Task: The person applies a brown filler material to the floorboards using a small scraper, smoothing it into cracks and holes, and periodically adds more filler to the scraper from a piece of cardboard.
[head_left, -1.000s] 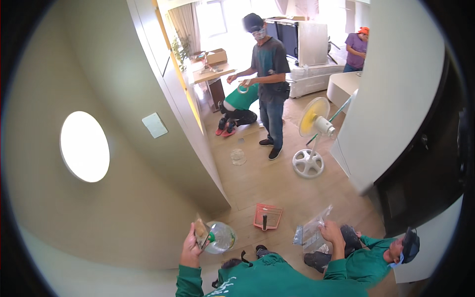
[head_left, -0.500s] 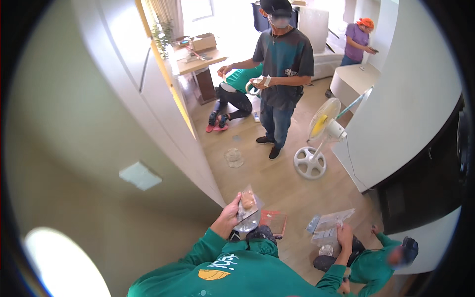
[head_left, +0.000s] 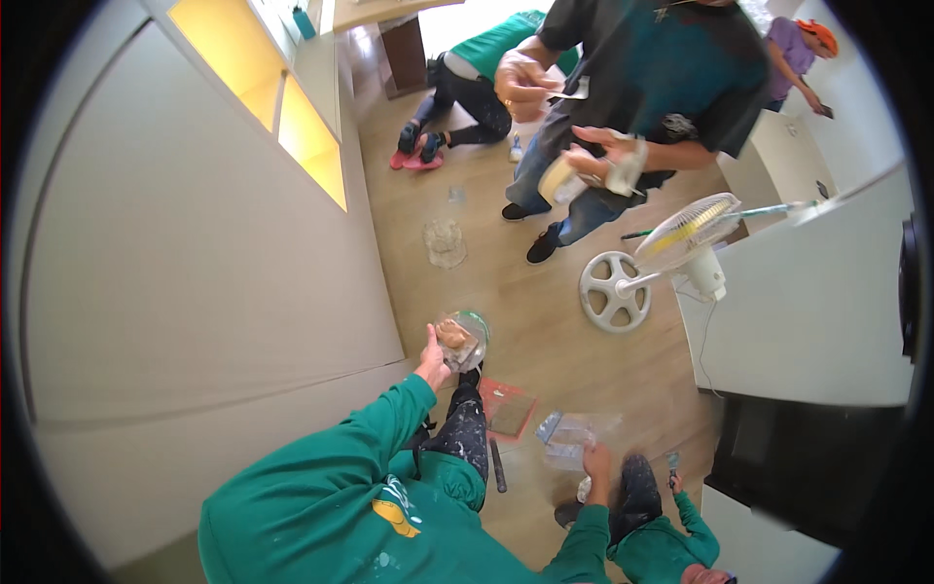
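My left hand (head_left: 433,358) is out ahead, closed on a clear plastic bag (head_left: 473,348) with a tan, putty-like lump (head_left: 452,335) on it or inside it. A curved green edge shows on its far side. Lower right, my right hand (head_left: 597,457) grips a thin, clear plastic package (head_left: 569,440) with a bluish end. Between my hands, on the floor, lies a flat orange-red framed piece (head_left: 509,407). A dark bar-like tool (head_left: 497,465) rests beside my leg.
A person holding a tape roll (head_left: 561,182) stands ahead, near a white fan (head_left: 686,253). Another crouches at lower right with a scraper (head_left: 672,461); one kneels farther off. Crumpled clear plastic (head_left: 445,243) lies on the floor. A white panelled wall (head_left: 195,224) runs along the left.
My view has tipped down and closer to the standing person. Both hands appear farther left, still holding the plastic items. The standing person's hands are now raised toward each other.
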